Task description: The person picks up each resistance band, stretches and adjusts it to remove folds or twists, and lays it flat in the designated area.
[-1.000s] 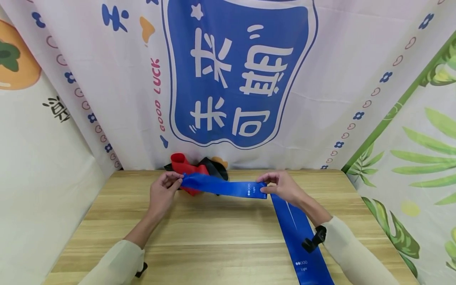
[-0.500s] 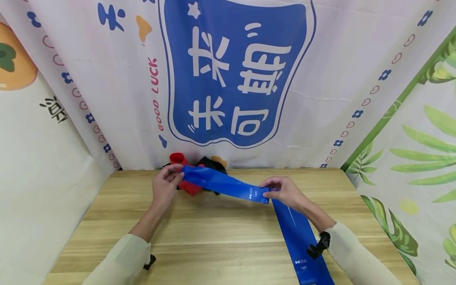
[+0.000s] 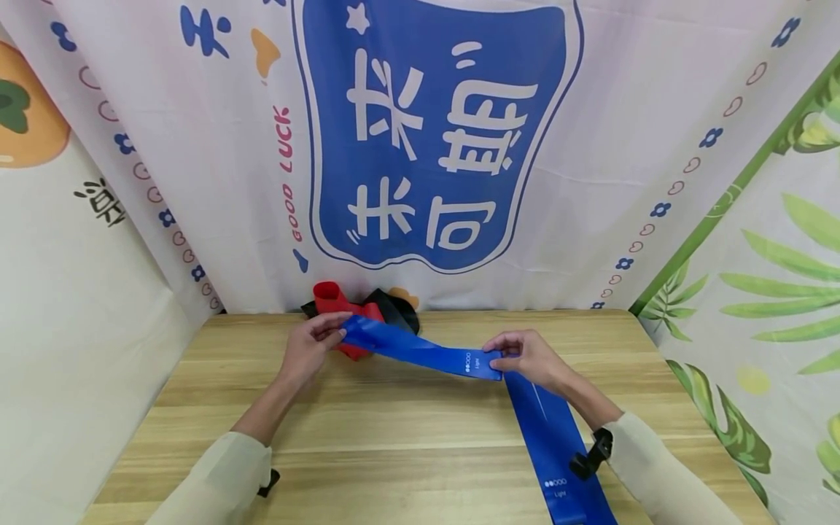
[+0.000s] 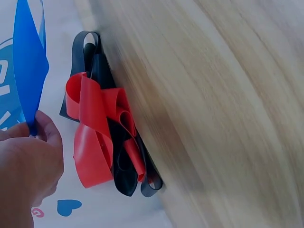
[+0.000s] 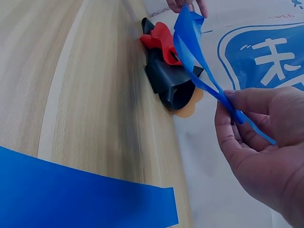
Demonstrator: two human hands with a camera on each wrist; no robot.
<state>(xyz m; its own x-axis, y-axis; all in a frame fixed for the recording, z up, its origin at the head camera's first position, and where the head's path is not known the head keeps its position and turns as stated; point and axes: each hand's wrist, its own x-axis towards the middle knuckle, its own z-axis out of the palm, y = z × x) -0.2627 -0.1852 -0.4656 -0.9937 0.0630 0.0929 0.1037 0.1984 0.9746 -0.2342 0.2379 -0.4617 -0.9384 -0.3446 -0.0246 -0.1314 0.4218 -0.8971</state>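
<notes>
A blue resistance band [image 3: 420, 353], printed "Light" near its right end, stretches between both hands above the far part of the table. My left hand [image 3: 311, 345] pinches its left end between thumb and fingers. At the other end, my right hand [image 3: 529, 357] grips the band near the print; in the right wrist view the band [image 5: 192, 42] looks like a flattened loop with a twist. Below my right forearm lies a second blue band [image 3: 545, 445], flat on the table and also marked "Light".
Red [image 4: 92, 123] and black [image 4: 124, 178] bands lie in a loose heap at the table's back edge, partly behind the held band. The wooden table [image 3: 394, 467] meets a printed cloth [image 3: 590, 219] hung behind it. Both sleeves carry black wrist straps.
Both hands have shifted slightly right and the right one lower, so the held band slopes down to the right. The grip on both ends stays. The heap and flat band have not moved.
</notes>
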